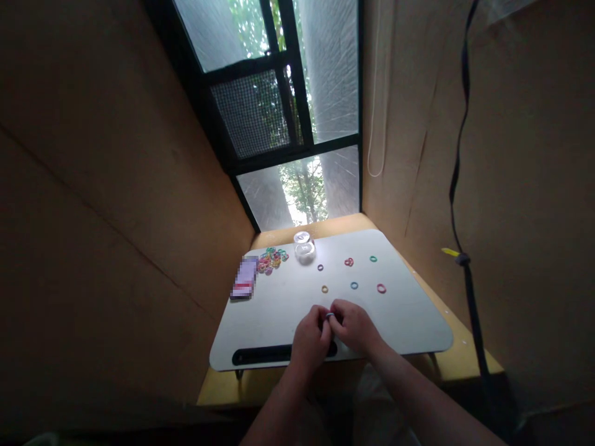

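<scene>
My left hand (pixel 313 335) and my right hand (pixel 354 324) meet over the near middle of the white table top (pixel 274 319). A small pale hair tie (pixel 330 314) is pinched between the fingertips of both. Beyond my hands lie separate small rings of the same sort: a yellow hair tie (pixel 325 289), a blue hair tie (pixel 354 285) and a pink hair tie (pixel 382 288). Farther back are a purple hair tie (pixel 320 267), a red cluster (pixel 349 262) and a green hair tie (pixel 373 259). My fingers hide part of the held one.
A heap of colourful hair ties (pixel 272 261) lies at the back left, beside a blurred phone-like object (pixel 244 277). A clear plastic jar (pixel 304 248) stands at the back edge. The black slot (pixel 263 355) runs along the near edge. A dark strap (pixel 458 155) hangs at right.
</scene>
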